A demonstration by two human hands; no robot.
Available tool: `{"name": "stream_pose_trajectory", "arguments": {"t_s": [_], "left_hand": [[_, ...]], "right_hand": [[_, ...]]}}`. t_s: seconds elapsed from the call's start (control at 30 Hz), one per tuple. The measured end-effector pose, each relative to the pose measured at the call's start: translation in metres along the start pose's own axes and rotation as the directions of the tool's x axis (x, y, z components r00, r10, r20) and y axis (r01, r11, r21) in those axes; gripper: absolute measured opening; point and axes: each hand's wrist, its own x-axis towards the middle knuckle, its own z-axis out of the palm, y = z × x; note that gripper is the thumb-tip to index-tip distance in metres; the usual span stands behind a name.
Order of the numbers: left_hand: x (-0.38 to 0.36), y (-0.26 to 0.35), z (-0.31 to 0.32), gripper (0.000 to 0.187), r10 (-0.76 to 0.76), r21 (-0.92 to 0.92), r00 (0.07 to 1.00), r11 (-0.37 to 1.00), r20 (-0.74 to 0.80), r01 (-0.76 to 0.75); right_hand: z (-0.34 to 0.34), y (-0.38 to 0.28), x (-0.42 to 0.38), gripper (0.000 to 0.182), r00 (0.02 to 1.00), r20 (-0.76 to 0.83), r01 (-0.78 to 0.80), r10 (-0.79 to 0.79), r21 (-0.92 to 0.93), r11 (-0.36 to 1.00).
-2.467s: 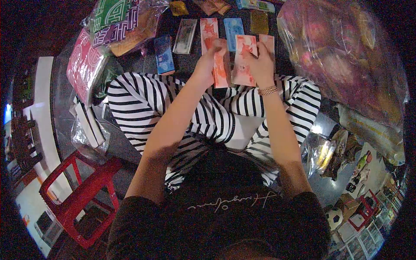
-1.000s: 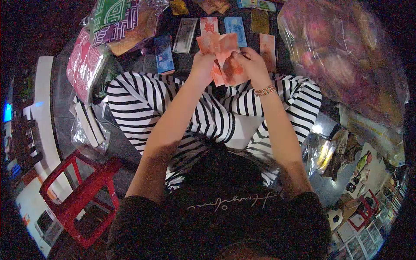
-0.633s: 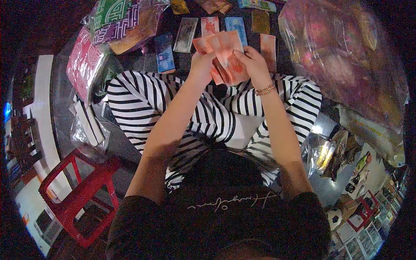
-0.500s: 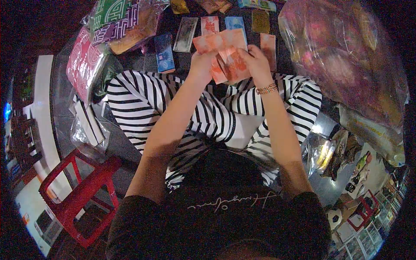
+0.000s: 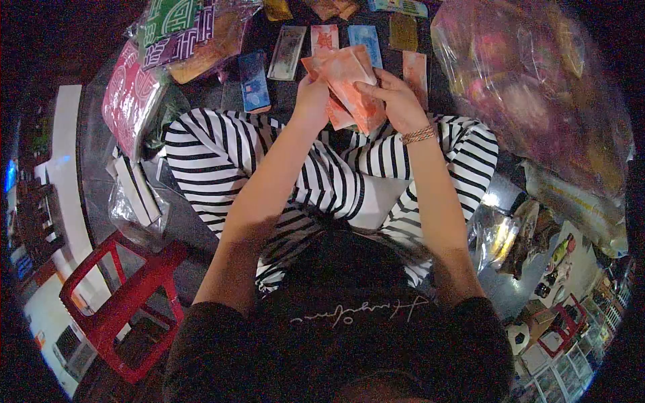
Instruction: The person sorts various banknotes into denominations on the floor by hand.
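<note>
Above my crossed legs I hold fanned orange-red paper notes that look like banknotes. My left hand pinches their left side. My right hand is closed on the right side, its thumb across the front and its other fingers partly hidden behind. Beyond the notes lie small stacks of similar paper: a blue stack, a grey one, a red-and-white one, a light blue one, a gold one and an orange one beside my right hand.
A large clear bag with pink and gold contents bulges at the right. Wrapped green and purple packets and a pink packet lie at the left. A red plastic stool is at the lower left.
The notes have shifted and fanned differently, with the right-hand part now swung more upright and nearer my right hand. My right hand has moved slightly right and down; my left has barely moved.
</note>
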Motion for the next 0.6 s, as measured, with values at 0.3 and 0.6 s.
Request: {"name": "stream_pose_trajectory", "arguments": {"t_s": [0.3, 0.6], "left_hand": [[-0.003, 0.001, 0.001, 0.028, -0.006, -0.078, 0.999, 0.997, -0.034, 0.004], [0.0, 0.0, -0.002, 0.028, 0.099, -0.084, 0.995, 0.992, 0.023, -0.097]], "right_hand": [[-0.003, 0.004, 0.0, 0.031, 0.995, -0.065, -0.068, 0.076, 0.115, 0.991], [-0.002, 0.014, 0.004, 0.029, 0.974, -0.218, -0.039, 0.059, 0.092, 0.995]]}}
